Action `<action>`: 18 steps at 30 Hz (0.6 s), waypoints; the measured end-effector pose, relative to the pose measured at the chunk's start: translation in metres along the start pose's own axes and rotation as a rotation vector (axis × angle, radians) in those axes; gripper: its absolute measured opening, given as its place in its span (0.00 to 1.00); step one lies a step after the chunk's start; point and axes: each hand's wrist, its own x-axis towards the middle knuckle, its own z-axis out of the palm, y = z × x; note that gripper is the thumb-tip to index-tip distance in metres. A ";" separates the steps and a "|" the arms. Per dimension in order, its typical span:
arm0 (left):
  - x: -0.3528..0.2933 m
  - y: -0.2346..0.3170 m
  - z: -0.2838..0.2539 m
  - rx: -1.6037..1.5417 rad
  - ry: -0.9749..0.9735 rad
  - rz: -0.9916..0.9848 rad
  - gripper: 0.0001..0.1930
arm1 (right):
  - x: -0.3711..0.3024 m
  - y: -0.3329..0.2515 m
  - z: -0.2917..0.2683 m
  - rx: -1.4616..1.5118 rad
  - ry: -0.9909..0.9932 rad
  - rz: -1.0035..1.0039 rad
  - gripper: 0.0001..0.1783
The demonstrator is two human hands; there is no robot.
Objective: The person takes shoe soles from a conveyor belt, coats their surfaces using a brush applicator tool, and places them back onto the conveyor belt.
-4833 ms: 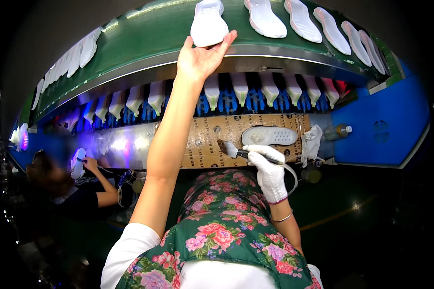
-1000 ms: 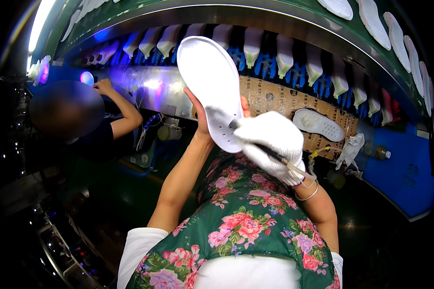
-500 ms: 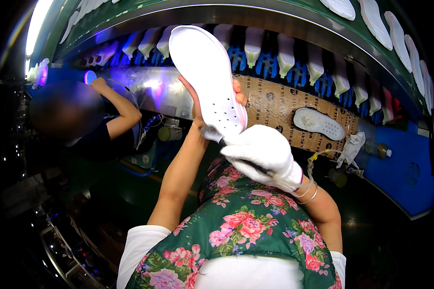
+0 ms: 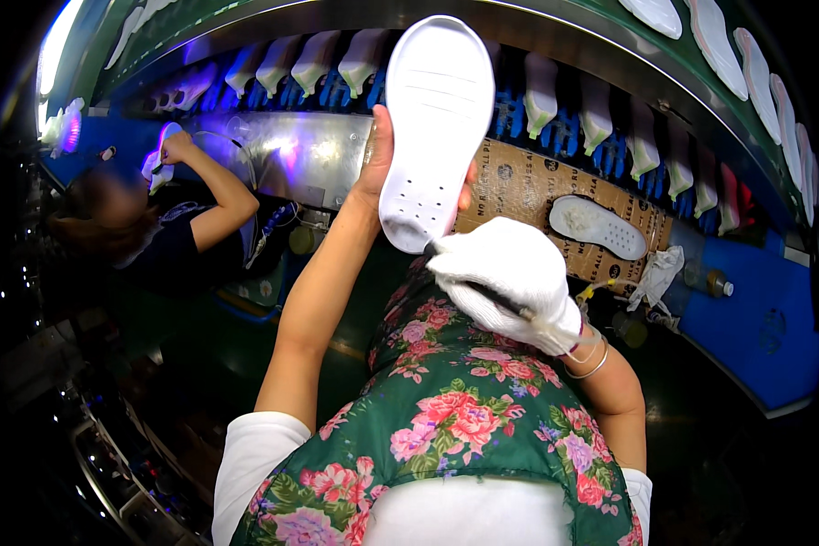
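My bare left hand (image 4: 376, 159) grips a white shoe sole (image 4: 439, 100) by its sides, thumb on the left edge and fingertips on the right. The sole stands lengthwise toward the far side, with small holes in its near part and ridged lines farther up. My right hand (image 4: 510, 273), in a white knit glove, is closed round a slim brush (image 4: 491, 294) with a dark handle. The brush's dark tip is at the sole's near end, at or very close to its edge; bristles are hard to make out. A thin clear tube runs from the brush by my wrist.
Another white sole (image 4: 601, 226) lies on brown cardboard (image 4: 510, 196) at the right. Pale shoes (image 4: 541, 91) hang in a row behind the bench. A crumpled white cloth (image 4: 657, 278) and a bottle (image 4: 714, 282) are beside it. A co-worker's arm (image 4: 223, 196) is at the left.
The sole has turned from a leftward slant to nearly straight and shifted right. My right hand moved slightly right, the brush tip staying near the sole's end. The co-worker's head moved down.
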 end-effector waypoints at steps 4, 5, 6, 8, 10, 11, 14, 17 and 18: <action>0.010 0.002 -0.002 0.029 -0.050 -0.110 0.54 | -0.011 0.007 0.012 -0.248 -0.046 -0.164 0.17; 0.012 0.004 -0.005 0.063 -0.036 -0.165 0.54 | -0.009 0.002 0.014 -0.262 -0.036 -0.145 0.17; 0.012 0.006 -0.007 0.096 -0.021 -0.219 0.53 | -0.007 0.001 0.011 -0.258 -0.038 -0.146 0.17; 0.010 0.005 -0.011 0.050 -0.049 -0.256 0.52 | -0.004 0.001 0.001 0.120 -0.192 -0.031 0.21; 0.010 0.007 -0.024 0.136 -0.167 -0.323 0.50 | -0.002 0.002 -0.001 0.250 -0.155 0.014 0.19; 0.010 0.007 -0.009 0.415 0.224 -0.260 0.43 | -0.004 0.005 0.000 0.075 -0.109 -0.017 0.19; 0.019 0.008 0.002 0.582 0.233 -0.341 0.41 | -0.011 0.009 0.007 -0.152 -0.103 -0.136 0.19; 0.028 0.021 0.015 0.759 0.218 -0.562 0.39 | -0.008 0.005 0.007 -0.005 -0.139 -0.041 0.18; 0.029 0.019 0.023 0.883 0.224 -0.571 0.39 | -0.006 0.007 0.005 0.082 -0.159 0.011 0.15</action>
